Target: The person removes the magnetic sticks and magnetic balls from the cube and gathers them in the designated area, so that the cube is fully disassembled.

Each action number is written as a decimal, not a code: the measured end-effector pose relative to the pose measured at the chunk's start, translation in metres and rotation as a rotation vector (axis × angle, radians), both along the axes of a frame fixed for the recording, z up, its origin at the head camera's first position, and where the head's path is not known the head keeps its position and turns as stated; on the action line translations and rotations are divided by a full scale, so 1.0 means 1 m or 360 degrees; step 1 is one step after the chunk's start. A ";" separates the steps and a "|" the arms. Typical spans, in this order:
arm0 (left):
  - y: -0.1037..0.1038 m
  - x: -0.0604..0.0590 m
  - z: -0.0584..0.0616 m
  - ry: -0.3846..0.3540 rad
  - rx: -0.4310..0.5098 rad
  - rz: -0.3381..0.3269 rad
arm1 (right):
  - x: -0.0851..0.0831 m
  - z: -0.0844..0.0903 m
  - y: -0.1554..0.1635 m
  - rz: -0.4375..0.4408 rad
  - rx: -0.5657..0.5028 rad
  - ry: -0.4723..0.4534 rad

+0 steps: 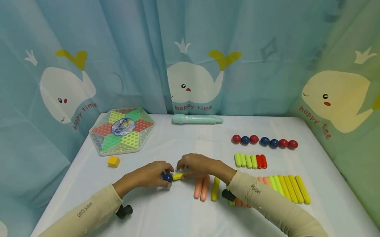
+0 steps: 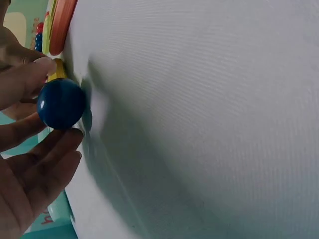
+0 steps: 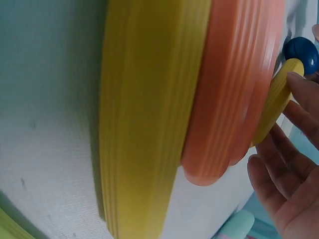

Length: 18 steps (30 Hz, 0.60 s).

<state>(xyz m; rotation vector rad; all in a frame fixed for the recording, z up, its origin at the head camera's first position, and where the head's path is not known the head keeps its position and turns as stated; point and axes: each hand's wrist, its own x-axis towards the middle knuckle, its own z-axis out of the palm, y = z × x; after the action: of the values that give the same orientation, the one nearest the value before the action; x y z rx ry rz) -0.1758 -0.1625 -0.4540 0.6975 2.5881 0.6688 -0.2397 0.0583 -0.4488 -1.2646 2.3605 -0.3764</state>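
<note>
Close against our right wrist lies a long yellow stick (image 3: 149, 119), filling the middle of the picture from top to bottom on the white table (image 3: 45, 164). Touching its far side are the orange sticks (image 3: 234, 99), ribbed along their length, with rounded ends low in the frame. Beyond them our right hand (image 3: 291, 174) holds a shorter yellow stick (image 3: 276, 102) under its fingertips (image 3: 304, 89), and that stick's far end meets a dark blue ball (image 3: 303, 52). A pale mint object (image 3: 238, 225) shows at the bottom edge, too blurred to tell apart.
</note>
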 end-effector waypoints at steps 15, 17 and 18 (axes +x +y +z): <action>0.011 -0.005 -0.006 0.0397 -0.0031 0.0442 | -0.015 0.000 -0.001 -0.0202 -0.0149 -0.0466; 0.016 -0.005 -0.009 0.0336 -0.0013 0.0421 | -0.018 0.000 0.000 -0.0219 -0.0194 -0.0501; 0.019 -0.004 -0.010 0.0311 -0.0012 0.0413 | -0.020 -0.001 0.001 -0.0218 -0.0205 -0.0518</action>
<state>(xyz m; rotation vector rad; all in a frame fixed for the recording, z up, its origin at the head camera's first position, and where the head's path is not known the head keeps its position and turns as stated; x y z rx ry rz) -0.1803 -0.1436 -0.4643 0.4468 2.8921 0.6977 -0.2599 0.0592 -0.4493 -1.0085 2.1748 -0.7298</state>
